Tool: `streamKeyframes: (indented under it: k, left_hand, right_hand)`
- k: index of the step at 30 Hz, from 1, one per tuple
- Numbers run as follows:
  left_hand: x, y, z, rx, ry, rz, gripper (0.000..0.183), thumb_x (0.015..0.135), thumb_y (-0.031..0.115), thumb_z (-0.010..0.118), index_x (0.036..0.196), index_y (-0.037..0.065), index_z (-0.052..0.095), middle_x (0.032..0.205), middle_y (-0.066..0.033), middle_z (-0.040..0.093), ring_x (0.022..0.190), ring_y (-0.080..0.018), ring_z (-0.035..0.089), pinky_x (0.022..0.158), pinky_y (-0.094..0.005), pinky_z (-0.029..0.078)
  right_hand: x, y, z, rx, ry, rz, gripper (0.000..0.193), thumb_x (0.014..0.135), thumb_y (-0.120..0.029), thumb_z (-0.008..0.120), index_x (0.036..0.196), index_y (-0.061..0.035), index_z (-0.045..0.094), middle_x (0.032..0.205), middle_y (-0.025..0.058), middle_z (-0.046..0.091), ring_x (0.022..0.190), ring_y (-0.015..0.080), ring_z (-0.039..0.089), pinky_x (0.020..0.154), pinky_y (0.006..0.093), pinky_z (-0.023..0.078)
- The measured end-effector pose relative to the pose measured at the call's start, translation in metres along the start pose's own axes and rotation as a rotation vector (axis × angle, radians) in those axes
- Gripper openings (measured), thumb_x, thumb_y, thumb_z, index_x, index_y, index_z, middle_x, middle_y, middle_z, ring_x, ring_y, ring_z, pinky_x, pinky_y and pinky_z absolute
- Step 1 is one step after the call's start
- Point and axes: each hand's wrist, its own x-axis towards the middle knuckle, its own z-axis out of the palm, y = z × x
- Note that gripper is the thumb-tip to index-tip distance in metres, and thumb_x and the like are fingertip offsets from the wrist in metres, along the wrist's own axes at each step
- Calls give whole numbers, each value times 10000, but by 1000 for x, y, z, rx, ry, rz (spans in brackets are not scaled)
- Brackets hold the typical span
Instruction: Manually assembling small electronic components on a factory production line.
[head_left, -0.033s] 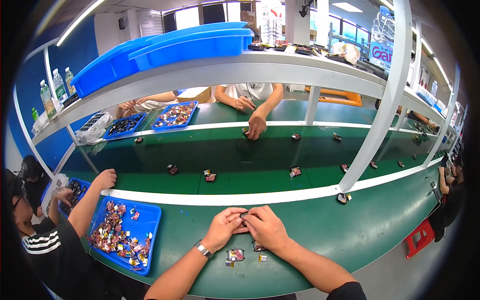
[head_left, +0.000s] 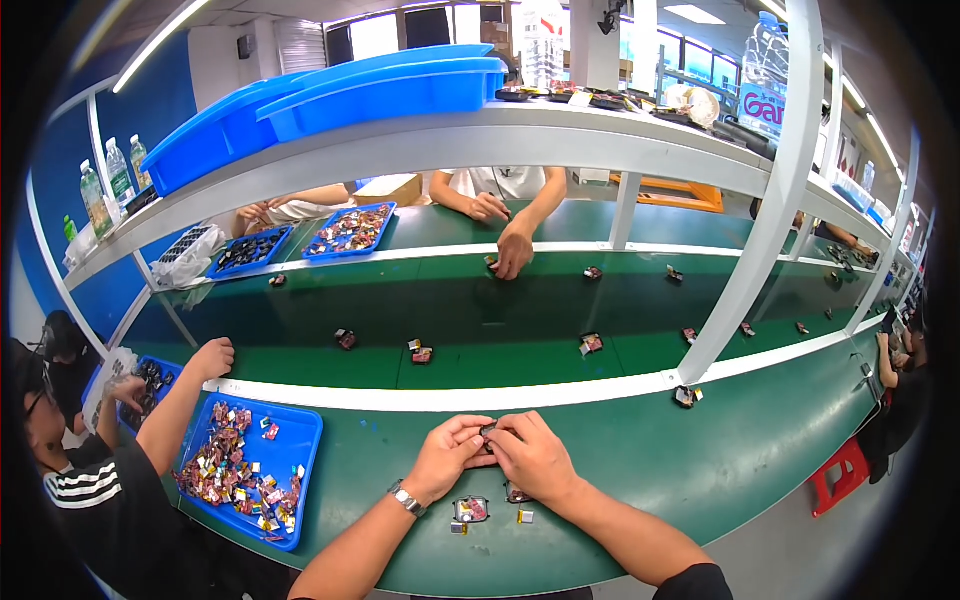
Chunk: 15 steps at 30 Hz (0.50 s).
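Observation:
My left hand (head_left: 447, 462) and my right hand (head_left: 538, 458) meet over the green bench, fingers closed on a small black casing (head_left: 489, 432). Most of that casing is hidden by my fingers. Just below my hands lies an open casing with a circuit board (head_left: 471, 510), a small battery at its lower edge. Beside it, another casing (head_left: 515, 493) is partly covered by my right hand, and a silver battery with a yellow edge (head_left: 525, 517) lies below that one.
Left of my hands stands a blue tray (head_left: 314, 440) of circuit boards with batteries; a co-worker's arm (head_left: 178, 410) reaches past it. Beyond a white rail (head_left: 430, 398), a green conveyor belt (head_left: 500, 340) carries scattered assemblies. One assembly (head_left: 686, 397) sits by the upright post (head_left: 745, 250). Overhead runs a shelf.

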Motion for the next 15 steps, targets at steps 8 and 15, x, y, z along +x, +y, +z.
streamKeyframes:
  k: [8,15]
  left_hand:
    - [-1,2,3,1,-5,-2,271,1005,23,468,1269,-28,497,1192,-121,618,1089,-188,624,943,-348,556]
    - [-1,1,3,-2,-8,10,274,1005,27,469,1272,-29,494,1190,-122,616,1085,-190,626,943,-349,557]
  right_hand:
    - [-2,-3,1,-22,6,46,175,741,-25,707,912,-53,681,945,57,607,859,239,594,732,338,525]
    - [-2,-4,4,-39,25,53,163,750,-21,698,910,-45,681,943,66,607,859,244,595,728,341,525]
